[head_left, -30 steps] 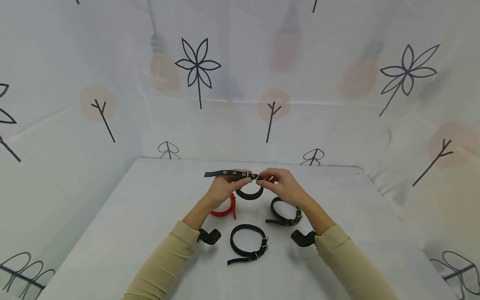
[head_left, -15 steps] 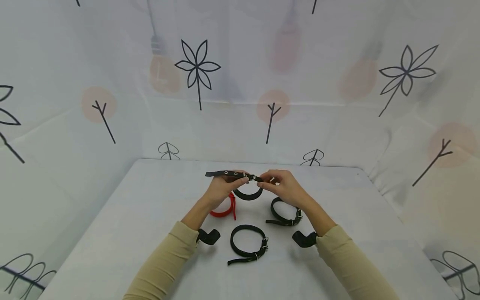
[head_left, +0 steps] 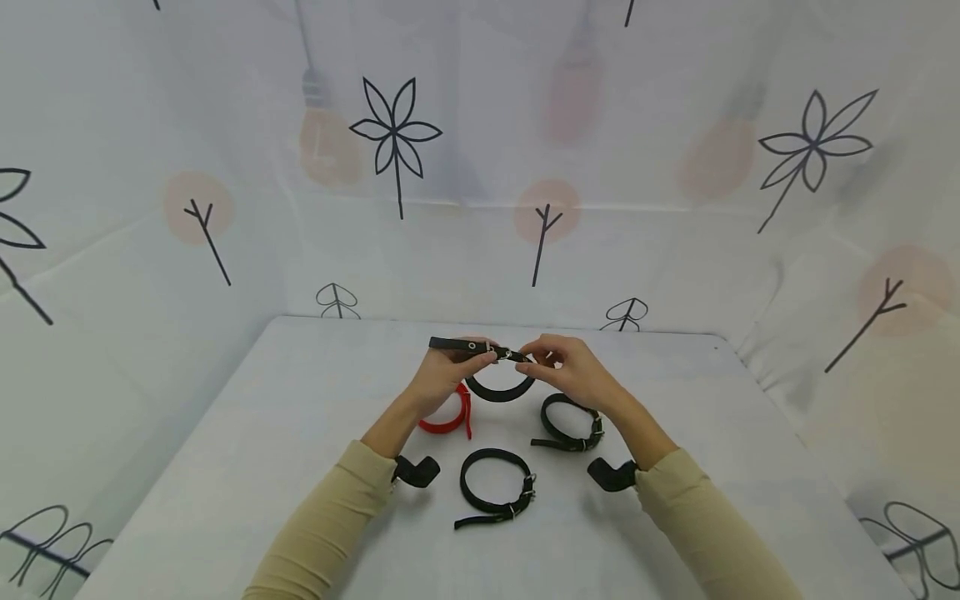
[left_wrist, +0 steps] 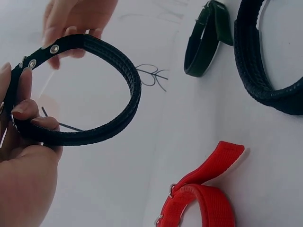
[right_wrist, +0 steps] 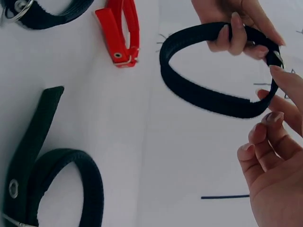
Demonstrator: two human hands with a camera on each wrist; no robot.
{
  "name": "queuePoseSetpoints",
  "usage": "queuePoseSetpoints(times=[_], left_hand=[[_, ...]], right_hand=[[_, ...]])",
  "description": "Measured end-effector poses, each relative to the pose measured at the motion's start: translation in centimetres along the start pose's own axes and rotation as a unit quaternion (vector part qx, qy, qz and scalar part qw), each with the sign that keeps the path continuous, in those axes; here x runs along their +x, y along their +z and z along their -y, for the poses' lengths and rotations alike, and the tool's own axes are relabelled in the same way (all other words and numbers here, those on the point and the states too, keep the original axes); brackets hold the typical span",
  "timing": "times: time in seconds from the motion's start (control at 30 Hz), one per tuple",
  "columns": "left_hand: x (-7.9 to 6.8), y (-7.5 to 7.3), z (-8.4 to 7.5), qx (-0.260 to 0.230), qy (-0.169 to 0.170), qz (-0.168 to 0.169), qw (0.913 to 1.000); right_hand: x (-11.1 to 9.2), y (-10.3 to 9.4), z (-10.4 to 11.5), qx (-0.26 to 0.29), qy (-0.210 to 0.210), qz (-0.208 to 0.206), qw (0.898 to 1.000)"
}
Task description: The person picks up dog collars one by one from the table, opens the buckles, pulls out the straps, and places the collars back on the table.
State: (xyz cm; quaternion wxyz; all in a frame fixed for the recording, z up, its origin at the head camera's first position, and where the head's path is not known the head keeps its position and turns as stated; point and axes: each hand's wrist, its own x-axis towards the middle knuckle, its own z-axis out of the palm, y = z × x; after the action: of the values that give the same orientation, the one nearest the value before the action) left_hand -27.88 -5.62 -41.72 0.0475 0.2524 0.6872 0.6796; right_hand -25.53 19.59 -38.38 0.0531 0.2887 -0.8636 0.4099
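Note:
Both hands hold a black dog collar up over the far part of the table, its loop hanging down. My left hand grips it near the metal buckle, and the strap's free end sticks out leftward past the fingers. Thumb and fingers of my right hand pinch the strap just right of the buckle. In the left wrist view the collar forms a wide round loop, with metal eyelets along its upper stretch. The right wrist view shows the left fingers curled round the band.
On the white table lie a red collar partly behind the left hand, a dark green collar to the right, and a black collar nearest the person. Black wrist-worn devices jut inward from the sleeves. A patterned cloth hangs behind.
The free end left of the buckle has grown shorter, with fewer eyelets showing there. The strap has slid rightward through the buckle and the hanging loop is wider. The collars on the table have not moved.

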Motion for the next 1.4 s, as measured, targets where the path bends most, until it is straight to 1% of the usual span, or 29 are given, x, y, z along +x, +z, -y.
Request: queuePoseSetpoints(times=[0.07, 0.17, 0.33, 0.47, 0.53, 0.7, 0.8, 0.9, 1.03, 1.17, 1.3, 1.4], left_hand=[[0.0, 0.2, 0.0, 0.002, -0.004, 0.003, 1.0], [0.0, 0.4, 0.0, 0.002, -0.005, 0.002, 1.0], [0.1, -0.1, 0.0, -0.012, 0.003, -0.007, 0.9999], [0.1, -0.5, 0.1, -0.014, 0.001, -0.005, 0.9999], [0.1, -0.4, 0.1, -0.015, -0.002, -0.002, 0.9999], [0.1, 0.3, 0.2, -0.018, -0.005, 0.013, 0.9997], [0.0, 0.4, 0.2, -0.013, -0.005, 0.019, 0.9997], [-0.2, 0.2, 0.1, -0.015, -0.003, 0.007, 0.9999], [-0.3, -0.2, 0.0, -0.026, 0.004, -0.006, 0.9996], [-0.2, -0.2, -0.1, -0.037, 0.011, 0.006, 0.9992], [-0.2, 0.2, 0.0, -0.031, 0.013, 0.023, 0.9992], [-0.3, 0.4, 0.2, -0.021, 0.007, 0.024, 0.9995]], right_hand=[[0.2, 0.0, 0.3, 0.003, -0.011, 0.001, 1.0], [0.3, 0.0, 0.6, 0.0, -0.015, 0.001, 1.0], [-0.4, -0.4, 0.5, -0.014, 0.009, -0.005, 1.0], [-0.6, -0.7, 0.1, -0.01, 0.02, -0.001, 1.0], [-0.5, -0.6, -0.3, -0.01, 0.014, 0.001, 1.0], [0.1, -0.3, 0.4, -0.007, -0.006, 0.004, 1.0], [0.4, -0.1, 0.7, -0.01, -0.02, 0.006, 1.0], [0.2, 0.0, 0.8, -0.02, -0.02, 0.002, 1.0], [-0.2, -0.2, 0.6, -0.027, -0.007, -0.005, 1.0], [0.0, -0.2, 0.8, -0.028, -0.005, -0.001, 1.0], [0.4, 0.0, 1.3, -0.033, -0.013, 0.005, 0.999], [0.4, 0.2, 1.5, -0.038, -0.021, 0.006, 0.999]])
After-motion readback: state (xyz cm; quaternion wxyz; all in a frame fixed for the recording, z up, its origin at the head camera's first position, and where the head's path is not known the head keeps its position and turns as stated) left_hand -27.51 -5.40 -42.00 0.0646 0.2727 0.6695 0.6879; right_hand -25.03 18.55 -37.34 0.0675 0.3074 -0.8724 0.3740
